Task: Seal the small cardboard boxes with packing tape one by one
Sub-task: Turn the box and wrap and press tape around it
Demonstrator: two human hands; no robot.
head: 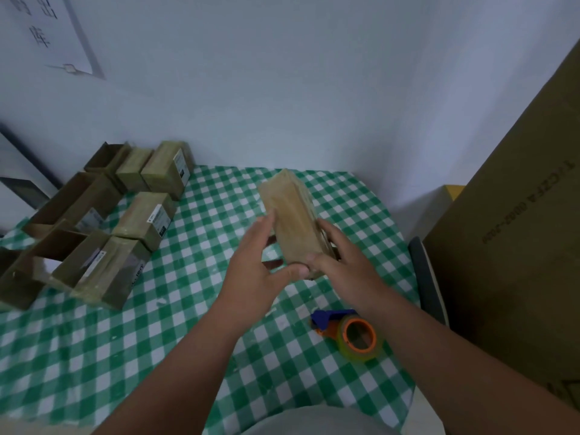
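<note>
Head view: both hands, left (251, 274) and right (340, 265), grip box (292, 221) above counter (194, 309); labels on boxes (94, 221) at left edge unreadable.

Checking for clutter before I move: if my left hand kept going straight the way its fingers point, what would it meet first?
The left hand already touches the held cardboard box; that box comes first.

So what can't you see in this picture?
- Box, head view: motion blur, so any tape seam is unclear; the left hand and right hand cover its near end.
- Labels on the stacked boxes: print too small to read.
- Open boxes at the left: insides in shadow, partly cut off by the frame edge.
- Tape dispenser: blade too small to make out.
</note>
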